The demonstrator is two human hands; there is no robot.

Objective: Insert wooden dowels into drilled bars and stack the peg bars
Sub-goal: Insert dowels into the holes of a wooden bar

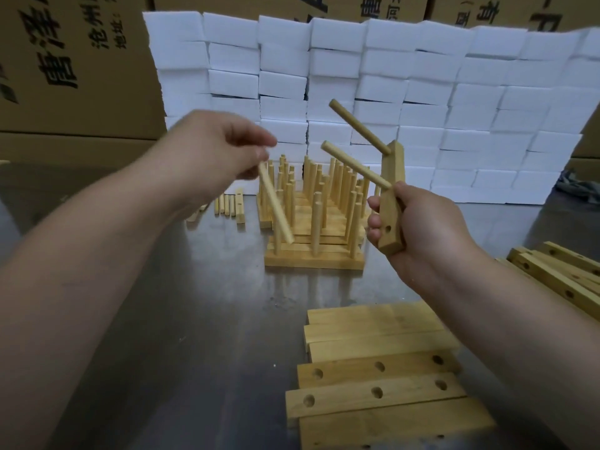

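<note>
Right now I have the right hand wrapped around the lower half of a drilled bar, held nearly upright above the desk. Two dowels already stand out of its upper holes, slanting up and to the left; the third hole, near the bottom by my fingers, is open. The left hand pinches a loose dowel by its top end between thumb and fingertips, so the grip is narrow and the peg hangs down at a slant, apart from the bar.

These look like light, stiff, dry wood pieces, so I judge no heavy squeeze is needed. The dowel is smooth and round and could roll in a fingertip pinch; holding nearer its middle would steady the tip for lining up with the hole. My lower fingers sit close to that open hole and may need to shift clear.

Behind, the finished peg bars stand in a stack on the desk, pegs up. Empty drilled bars lie in front of me, and spare dowels lie far left.
</note>
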